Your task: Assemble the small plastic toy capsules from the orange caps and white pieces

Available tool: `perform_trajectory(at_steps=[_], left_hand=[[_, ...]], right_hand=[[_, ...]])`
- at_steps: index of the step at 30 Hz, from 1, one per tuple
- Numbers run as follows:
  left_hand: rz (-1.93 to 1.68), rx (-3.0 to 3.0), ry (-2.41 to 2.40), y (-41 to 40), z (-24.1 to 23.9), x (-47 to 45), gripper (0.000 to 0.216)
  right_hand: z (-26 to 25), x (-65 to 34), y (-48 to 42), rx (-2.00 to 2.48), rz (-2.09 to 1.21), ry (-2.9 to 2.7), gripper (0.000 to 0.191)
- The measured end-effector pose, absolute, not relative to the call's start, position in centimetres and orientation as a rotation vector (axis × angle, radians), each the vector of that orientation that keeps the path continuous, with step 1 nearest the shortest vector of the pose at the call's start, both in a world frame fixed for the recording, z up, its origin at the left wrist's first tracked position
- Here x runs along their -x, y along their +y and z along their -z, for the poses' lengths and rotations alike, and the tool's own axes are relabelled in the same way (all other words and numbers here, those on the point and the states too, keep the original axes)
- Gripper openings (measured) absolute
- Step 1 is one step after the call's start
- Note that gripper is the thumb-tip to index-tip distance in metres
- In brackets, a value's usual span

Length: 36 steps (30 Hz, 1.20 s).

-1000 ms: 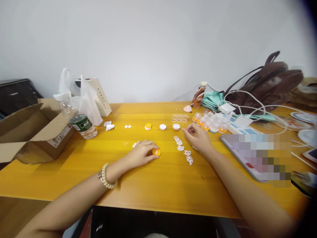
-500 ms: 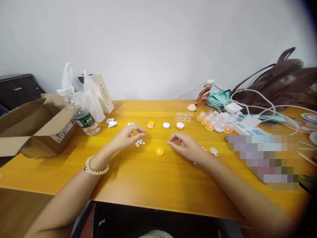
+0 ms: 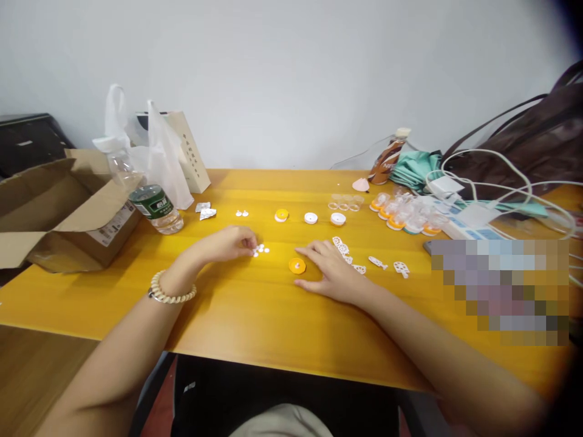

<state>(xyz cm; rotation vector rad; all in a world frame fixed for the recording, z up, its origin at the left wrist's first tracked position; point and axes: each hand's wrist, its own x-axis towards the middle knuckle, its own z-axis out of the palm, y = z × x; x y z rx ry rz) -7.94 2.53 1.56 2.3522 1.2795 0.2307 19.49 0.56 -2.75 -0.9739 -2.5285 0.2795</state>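
Note:
My left hand (image 3: 232, 244) reaches down to a cluster of small white discs (image 3: 261, 248). Its fingers are curled together at the left side of the cluster, and what they pinch, if anything, is hidden. My right hand (image 3: 328, 271) rests on the table with thumb and fingers spread apart. Between those fingertips, or just beside them, lies a round yellow piece (image 3: 297, 266) with a small white peg at its centre. Farther back stand a yellow-and-white round piece (image 3: 281, 215) and two white round pieces, one on the left (image 3: 310, 218) and one on the right (image 3: 337, 219).
White cut-out parts (image 3: 341, 246) lie beyond and right of my right hand. Clear rings (image 3: 345, 203) and several orange-based capped pieces (image 3: 405, 217) sit at back right, near cables and a power strip (image 3: 455, 227). A water bottle (image 3: 155, 209) and cardboard box (image 3: 98, 227) flank the left.
My left hand has lowered to the white discs and curled its fingers. My right hand has opened from a curled shape and spread beside the yellow piece. The camera view has shifted slightly.

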Motion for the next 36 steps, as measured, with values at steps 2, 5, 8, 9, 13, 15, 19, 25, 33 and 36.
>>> perform_trajectory(at_steps=[2, 5, 8, 9, 13, 15, 19, 25, 33, 36], left_hand=[[-0.243, -2.353, 1.269, 2.6, -1.2, 7.7, 0.013], [-0.254, -2.337, 1.257, 2.6, -1.1, 7.7, 0.014], [-0.261, -2.360, 1.315, 2.8, -1.6, 8.4, 0.015], [-0.271, -2.372, 1.362, 2.9, -1.8, 8.8, 0.016], [-0.223, -2.346, 1.594, 3.4, -2.2, 10.9, 0.018], [-0.161, -2.314, 1.640, 3.7, -2.1, 11.6, 0.019], [-0.136, -2.284, 1.617, 4.0, -1.7, 12.0, 0.018], [-0.145, -2.245, 1.568, 4.4, -1.1, 11.8, 0.018], [-0.142, -2.224, 1.563, 4.3, -1.1, 11.7, 0.018], [-0.145, -2.221, 1.574, 4.4, -1.0, 11.7, 0.018]], right_hand=[[2.8, -19.5, 0.5, 0.976, -0.277, -2.535, 0.050], [2.7, -19.4, 0.4, 0.939, -0.296, -2.558, 0.038], [2.7, -19.4, 0.5, 0.915, -0.311, -2.551, 0.037], [2.7, -19.5, 0.5, 0.919, -0.312, -2.540, 0.038], [2.9, -19.9, 0.8, 0.938, -0.317, -2.506, 0.038], [3.0, -20.0, 0.8, 0.936, -0.328, -2.503, 0.035], [2.9, -20.0, 0.8, 0.914, -0.353, -2.498, 0.026], [2.7, -19.8, 0.7, 0.896, -0.384, -2.502, 0.022], [2.5, -19.7, 0.5, 0.879, -0.428, -2.526, 0.022], [2.7, -19.6, 0.5, 0.875, -0.436, -2.532, 0.022]])
